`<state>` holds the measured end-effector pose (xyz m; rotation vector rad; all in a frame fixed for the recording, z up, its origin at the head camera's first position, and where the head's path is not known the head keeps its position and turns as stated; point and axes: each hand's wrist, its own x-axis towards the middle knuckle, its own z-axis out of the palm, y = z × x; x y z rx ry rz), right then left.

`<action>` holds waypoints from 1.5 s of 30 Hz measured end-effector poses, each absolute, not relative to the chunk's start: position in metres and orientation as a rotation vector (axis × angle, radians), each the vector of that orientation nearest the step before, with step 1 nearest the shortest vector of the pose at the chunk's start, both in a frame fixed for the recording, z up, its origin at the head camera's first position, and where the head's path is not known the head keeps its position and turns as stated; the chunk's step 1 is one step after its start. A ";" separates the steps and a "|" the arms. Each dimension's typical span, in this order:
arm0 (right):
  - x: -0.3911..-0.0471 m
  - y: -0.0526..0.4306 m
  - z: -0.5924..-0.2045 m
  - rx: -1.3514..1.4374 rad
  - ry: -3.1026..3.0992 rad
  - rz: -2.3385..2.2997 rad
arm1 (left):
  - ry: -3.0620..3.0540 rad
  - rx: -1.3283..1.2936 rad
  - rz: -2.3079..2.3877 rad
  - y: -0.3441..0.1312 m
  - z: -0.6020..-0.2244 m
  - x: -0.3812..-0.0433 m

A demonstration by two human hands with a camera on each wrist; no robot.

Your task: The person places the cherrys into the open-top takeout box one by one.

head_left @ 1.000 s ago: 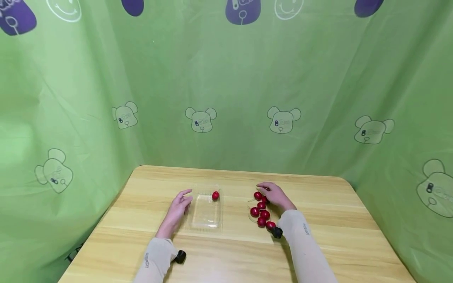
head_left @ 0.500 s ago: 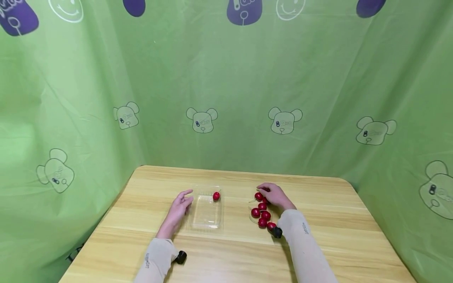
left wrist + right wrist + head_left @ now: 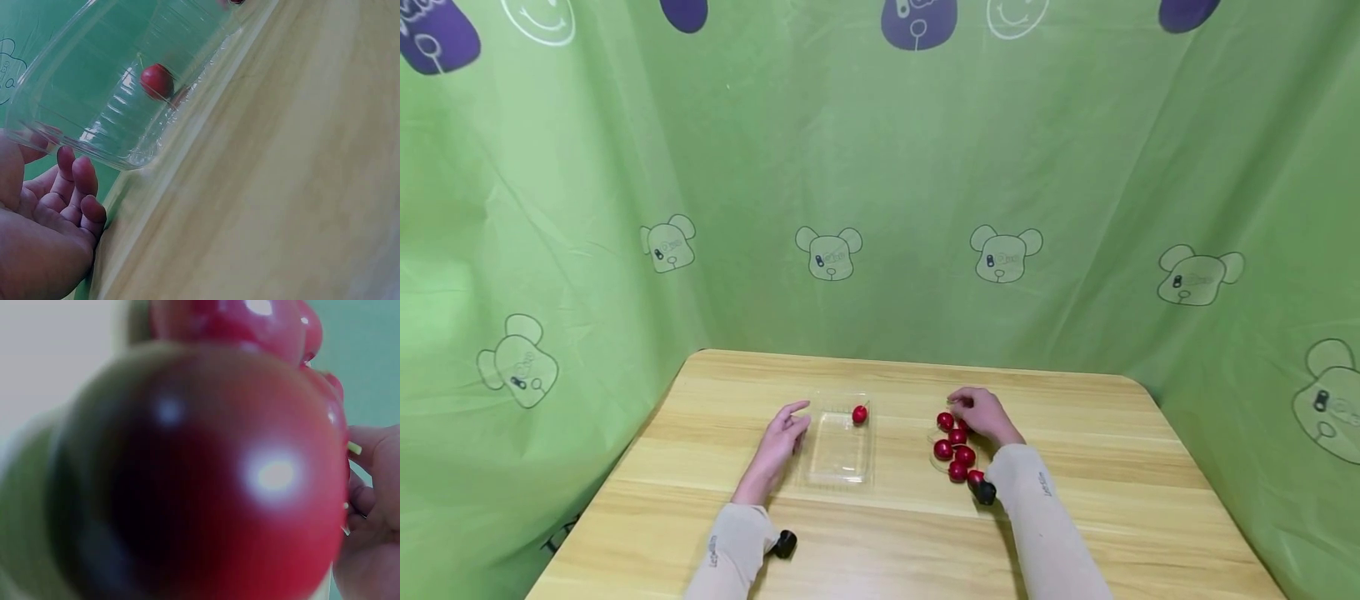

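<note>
A clear plastic tray point(image 3: 837, 481) lies left of centre, with one red cherry point(image 3: 860, 415) in its far right corner. At the tray's left side is my left hand point(image 3: 780, 437), its fingers loosely bent; in the left wrist view the fingertips point(image 3: 84, 175) are right at the tray's end. Several more cherries point(image 3: 943, 450) lie clustered to the right. My right hand point(image 3: 985, 414) is over the far end of this cluster, finger and thumb pinching the stem of the farthest cherry point(image 3: 945, 421). A near cherry point(image 3: 200, 475) hides much of the right wrist view.
Everything stands on a light wooden table point(image 3: 880, 550). A green curtain point(image 3: 910, 308) with bear prints surrounds its back and sides. A black wrist camera point(image 3: 984, 492) on the right sleeve overlaps the nearest cherry of the cluster.
My right fingertips have drawn together at the farthest cherry's stem, which now points up toward them; that cherry has shifted slightly toward me. The left hand and tray have hardly moved.
</note>
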<state>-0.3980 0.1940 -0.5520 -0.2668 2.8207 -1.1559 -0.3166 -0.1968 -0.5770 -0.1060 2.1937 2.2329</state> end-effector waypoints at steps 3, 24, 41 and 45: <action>-0.399 0.194 -0.552 -0.261 2.821 -1.158 | 2.198 -0.106 2.229 -0.197 -0.577 -0.317; -0.396 0.194 -0.551 -0.201 2.869 -1.147 | 2.209 -0.086 2.223 -0.196 -0.575 -0.313; -0.395 0.197 -0.535 -0.192 2.828 -1.358 | 2.212 -0.094 2.232 -0.195 -0.576 -0.314; -0.395 0.197 -0.528 -0.244 2.851 -1.354 | 2.227 -0.093 2.223 -0.195 -0.577 -0.315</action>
